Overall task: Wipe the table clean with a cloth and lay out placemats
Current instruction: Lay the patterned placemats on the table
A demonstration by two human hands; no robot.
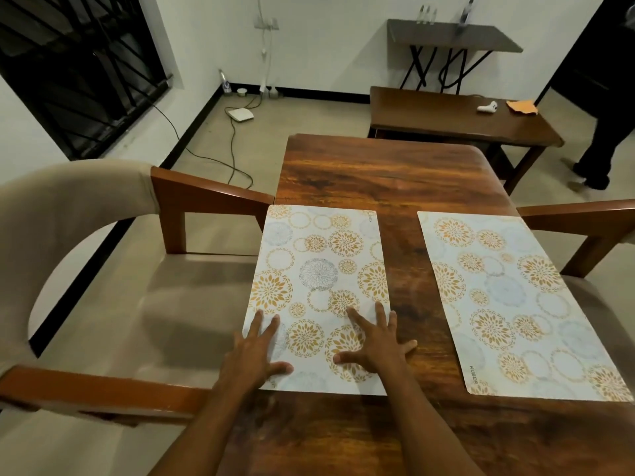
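Okay, left hand [252, 352]: fingers spread, pressed flat on placemat [319, 269].
right hand [376, 345]: spread flat on same placemat.
second placemat [508, 304]: lay right of right hand, apart.

Both hands [254, 352] flat on left placemat [319, 269], second placemat [508, 304] beside, seemingly flat

Two mats side by side on our worktop [378, 173].
We rest the left grip [252, 352] flat on the left mat [319, 269] at its near left corner, and the right grip [378, 341] at its near right edge, little finger over on the worktop. The right mat [515, 304] lies apart to the right. One chair [103, 304] stands at the worktop's left side, another [584, 221] at its right. Behind, a rear worktop [446, 115] carries a cloth [520, 107], with a shelf [453, 37] at the wall beyond.
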